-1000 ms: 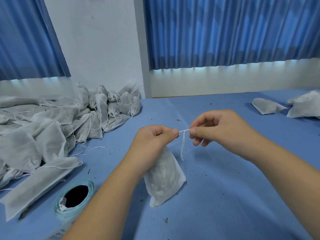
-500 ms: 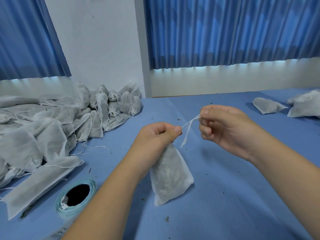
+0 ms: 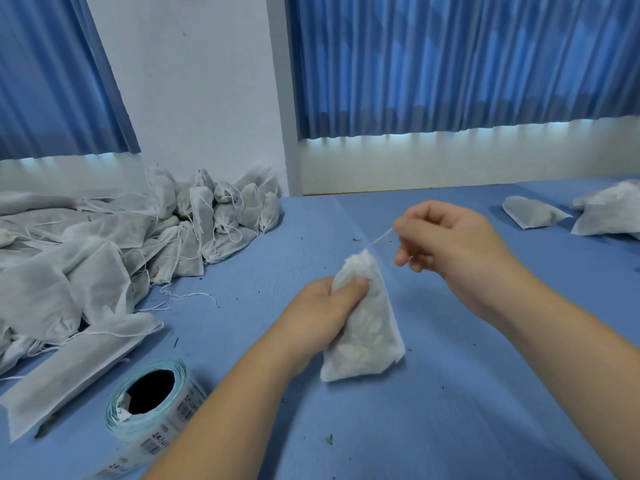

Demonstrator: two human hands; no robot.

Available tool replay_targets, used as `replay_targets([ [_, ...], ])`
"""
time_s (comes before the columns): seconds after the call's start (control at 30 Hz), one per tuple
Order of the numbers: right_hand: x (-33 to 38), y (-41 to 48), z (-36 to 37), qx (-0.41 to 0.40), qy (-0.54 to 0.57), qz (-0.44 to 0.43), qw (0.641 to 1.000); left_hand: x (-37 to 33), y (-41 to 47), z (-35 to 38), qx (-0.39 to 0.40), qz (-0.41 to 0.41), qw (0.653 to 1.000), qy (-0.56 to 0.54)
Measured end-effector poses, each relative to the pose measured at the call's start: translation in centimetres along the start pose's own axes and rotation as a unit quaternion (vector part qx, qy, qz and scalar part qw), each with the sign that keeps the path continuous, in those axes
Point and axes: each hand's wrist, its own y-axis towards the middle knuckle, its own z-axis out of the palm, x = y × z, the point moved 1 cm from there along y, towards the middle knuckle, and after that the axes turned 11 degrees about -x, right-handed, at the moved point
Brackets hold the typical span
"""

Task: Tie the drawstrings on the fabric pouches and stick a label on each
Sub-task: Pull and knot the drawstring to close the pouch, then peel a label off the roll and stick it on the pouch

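The left hand (image 3: 322, 306) squeezes the pouch (image 3: 367, 334) just under its bunched top. The right hand (image 3: 450, 244) pinches the thin drawstring (image 3: 381, 237), tight above the left fingers. The pouch looks soft and light, so hold its neck.

White wall (image 3: 207, 98) stood btwn two blue curtains (image 3: 450, 64); daylight glowed under hems. Blue cloth covered bench (image 3: 467, 410), w/ dark specks.

Pouch (image 3: 363, 327): thin, matt, fibrous white nonwoven cloth. Drawstring (image 3: 381, 237): white cotton-like thread. Label roll (image 3: 152, 400), lower left: smooth, semi-gloss paper. Desk (image 3: 450, 393): matt blue covering.
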Motion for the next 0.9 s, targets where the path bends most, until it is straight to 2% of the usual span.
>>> replay_targets([
  [0.07, 0.1, -0.8, 0.8, 0.065, -0.083, -0.068, 0.992, -0.1, 0.1, 0.2, -0.05, 0.009, 0.999, -0.006],
  [0.17, -0.4, -1.7, 2.1, 0.127, -0.232, -0.186, 0.946, -0.4, 0.4, 0.1, -0.079, 0.016, 0.996, -0.043],
  [0.27, -0.9, -1.9, 2.3, 0.125, -0.325, -0.268, 0.898, -0.6, 0.4, 0.0, -0.052, -0.017, 0.992, -0.111],
  [0.37, -1.2, -1.6, 1.8, 0.116, -0.342, -0.282, 0.889, -0.7, 0.5, -0.1, 0.002, -0.029, 0.987, -0.157],
  [0.5, -1.0, -1.6, 1.5, 0.108, -0.307, -0.279, 0.904, -0.6, 0.5, -0.3, 0.05, -0.025, 0.974, -0.222],
  [0.63, -0.4, -1.7, 1.6, 0.11, -0.183, -0.173, 0.961, -1.3, 0.1, -1.3, 0.062, -0.017, 0.965, -0.255],
  [0.77, 0.3, -2.1, 2.1, 0.124, -0.067, -0.114, 0.983, -2.2, -0.8, -2.4, 0.037, -0.017, 0.963, -0.265],
  [0.9, 0.0, -3.1, 3.3, 0.121, 0.013, -0.052, 0.991, -1.7, -2.8, -3.4, -0.031, -0.025, 0.97, -0.241],
])
